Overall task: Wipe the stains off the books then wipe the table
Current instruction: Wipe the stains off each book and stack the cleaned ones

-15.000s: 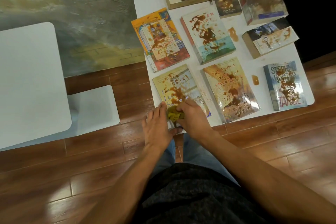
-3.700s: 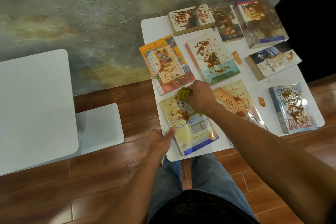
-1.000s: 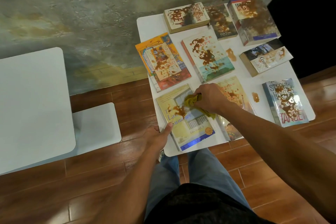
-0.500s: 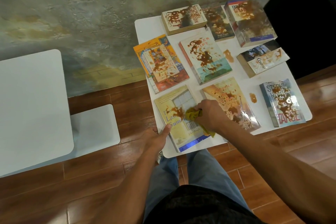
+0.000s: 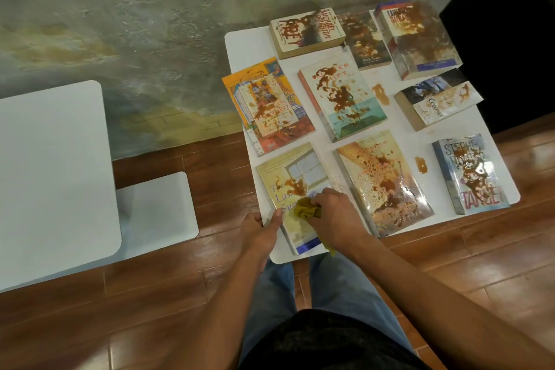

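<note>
Several books smeared with brown stains lie flat on a small white table point(image 5: 252, 42). Nearest me at the front left is a pale yellow book point(image 5: 288, 171) with one brown stain near its middle. My right hand point(image 5: 333, 213) is closed around a crumpled yellow cloth point(image 5: 306, 209) and presses it on that book's lower half. My left hand point(image 5: 259, 227) grips the book's left edge and the table rim, thumb on the cover. To the right lies an orange-toned stained book point(image 5: 384, 180). Two brown blots point(image 5: 421, 164) point(image 5: 380, 93) sit on the bare tabletop.
A second white table point(image 5: 51, 174) stands at the left, with its white base plate point(image 5: 156, 213) on the wooden floor. A rough grey wall runs behind both tables. A dark opening lies at the far right. My legs are under the near table edge.
My right hand has drawn the cloth down and left across the yellow book, from its upper right toward its lower middle. The book's stain has shrunk. My left hand stays on the book's edge.
</note>
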The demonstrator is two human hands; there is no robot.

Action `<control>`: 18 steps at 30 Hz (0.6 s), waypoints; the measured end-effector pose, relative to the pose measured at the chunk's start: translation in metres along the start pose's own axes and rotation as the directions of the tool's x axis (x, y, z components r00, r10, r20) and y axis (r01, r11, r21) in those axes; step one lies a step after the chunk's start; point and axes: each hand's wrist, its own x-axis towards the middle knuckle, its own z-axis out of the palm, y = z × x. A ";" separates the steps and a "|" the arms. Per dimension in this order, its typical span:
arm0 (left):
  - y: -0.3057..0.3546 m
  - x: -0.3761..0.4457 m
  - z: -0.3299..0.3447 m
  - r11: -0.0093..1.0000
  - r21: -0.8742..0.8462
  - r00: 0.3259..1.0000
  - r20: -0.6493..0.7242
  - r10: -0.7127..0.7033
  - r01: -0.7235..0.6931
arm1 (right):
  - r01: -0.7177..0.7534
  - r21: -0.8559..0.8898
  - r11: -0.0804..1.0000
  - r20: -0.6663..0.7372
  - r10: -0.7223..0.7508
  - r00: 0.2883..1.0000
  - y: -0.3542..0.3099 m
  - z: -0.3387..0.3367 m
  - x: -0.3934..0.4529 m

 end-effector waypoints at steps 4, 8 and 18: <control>-0.007 0.005 -0.002 0.998 -0.049 0.999 -0.003 -0.041 0.041 | 0.038 0.016 0.999 0.026 -0.038 0.999 -0.002 0.006 -0.002; -0.014 0.007 -0.006 0.999 -0.026 0.999 0.013 -0.033 0.033 | 0.066 0.058 0.996 -0.016 -0.065 0.998 -0.031 0.015 0.013; -0.023 0.009 -0.005 0.999 0.031 1.000 0.014 0.014 -0.014 | 0.025 0.080 0.996 -0.025 -0.023 0.999 -0.057 0.002 0.062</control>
